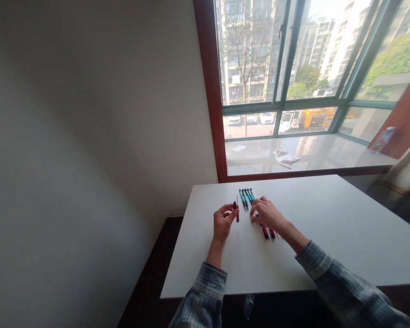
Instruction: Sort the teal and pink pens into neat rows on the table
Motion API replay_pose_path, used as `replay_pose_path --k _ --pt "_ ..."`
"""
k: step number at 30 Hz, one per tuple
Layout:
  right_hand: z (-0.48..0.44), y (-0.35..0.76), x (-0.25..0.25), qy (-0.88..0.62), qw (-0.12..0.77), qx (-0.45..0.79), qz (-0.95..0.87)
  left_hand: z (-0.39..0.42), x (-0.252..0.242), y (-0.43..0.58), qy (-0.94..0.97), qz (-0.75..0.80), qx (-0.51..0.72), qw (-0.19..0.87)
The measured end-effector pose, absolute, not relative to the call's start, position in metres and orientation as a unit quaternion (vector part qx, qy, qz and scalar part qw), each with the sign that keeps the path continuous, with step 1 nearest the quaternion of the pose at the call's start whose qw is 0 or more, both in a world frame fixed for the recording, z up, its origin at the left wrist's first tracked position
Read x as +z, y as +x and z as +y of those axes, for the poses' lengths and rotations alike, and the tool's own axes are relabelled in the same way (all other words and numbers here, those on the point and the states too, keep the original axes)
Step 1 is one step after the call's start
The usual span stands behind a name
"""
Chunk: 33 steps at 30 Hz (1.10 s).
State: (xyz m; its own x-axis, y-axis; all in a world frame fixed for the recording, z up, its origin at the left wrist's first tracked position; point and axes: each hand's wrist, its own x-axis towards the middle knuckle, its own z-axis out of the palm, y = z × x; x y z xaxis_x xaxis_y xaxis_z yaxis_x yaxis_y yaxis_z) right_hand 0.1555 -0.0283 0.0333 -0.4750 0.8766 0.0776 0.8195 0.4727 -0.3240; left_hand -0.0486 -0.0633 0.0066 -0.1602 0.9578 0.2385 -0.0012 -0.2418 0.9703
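Observation:
My left hand [222,223] is closed in a pinch on a red-and-black pen [238,214], held upright above the table. A black piece lies against it between the fingers, and a thin rod sticks up beyond them. My right hand [265,213] reaches in low over the table, its fingertips drawn together; what they hold, if anything, is too small to make out. Beneath and in front of that hand lie red-and-black pen barrels [265,233] and thin rods, partly hidden by it. Just past both hands, several teal-and-black pens [246,198] lie side by side in a row.
The white table [191,264] stands against the wall and window. On the sill are a crumpled white cloth [286,158], a white paper [238,148] and a clear bottle [382,140]. A curtain [399,187] hangs at the right.

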Motion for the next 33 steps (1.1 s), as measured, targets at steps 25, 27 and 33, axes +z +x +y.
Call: replay_pose_path --k 25,27,33 --pt "-0.018 0.153 0.046 -0.35 0.555 0.479 -0.583 -0.065 -0.004 -0.047 0.599 0.533 0.52 0.295" --pt "-0.018 0.152 0.046 -0.349 0.553 0.475 -0.589 -0.065 -0.004 -0.048 0.601 0.533 0.52 0.291" --pt "-0.02 0.15 0.046 -0.329 0.544 0.49 -0.596 -0.065 -0.002 -0.047 0.605 0.536 0.517 0.282"
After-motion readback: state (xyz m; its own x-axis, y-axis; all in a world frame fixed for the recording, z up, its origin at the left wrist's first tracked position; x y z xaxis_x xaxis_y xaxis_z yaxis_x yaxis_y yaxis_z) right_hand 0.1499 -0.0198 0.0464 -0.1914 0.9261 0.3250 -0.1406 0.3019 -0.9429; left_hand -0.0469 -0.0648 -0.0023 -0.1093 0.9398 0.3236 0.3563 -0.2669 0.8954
